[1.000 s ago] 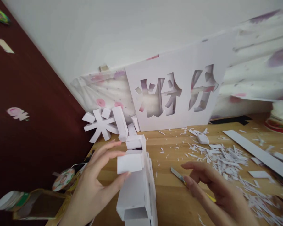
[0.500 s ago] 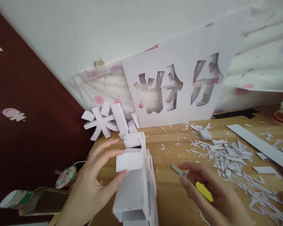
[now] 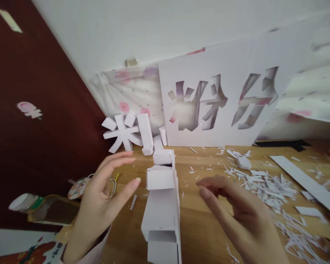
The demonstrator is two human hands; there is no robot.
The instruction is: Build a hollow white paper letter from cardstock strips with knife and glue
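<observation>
A tall white foam-board structure (image 3: 159,211), built of box-like folds on a flat side panel, stands on the table in front of me. To its left, my left hand (image 3: 107,190) is open, thumb and fingers spread, a small distance off its surface. My right hand (image 3: 233,209), on the other side, has its fingers curled and the thumb close to the index finger. The yellow-handled utility knife from the earlier frame is hidden now, while the same curled grip remains.
White cut-out strokes (image 3: 123,132) stand at the back left. Behind, a white board (image 3: 222,55) with character-shaped openings leans on the wall. Paper scraps (image 3: 272,189) and a long white strip (image 3: 305,183) lie at right. A bottle (image 3: 49,209) is at left.
My left hand has come off the white structure. The knife's blade and yellow handle have gone out of sight at my right hand. The view has shifted slightly left.
</observation>
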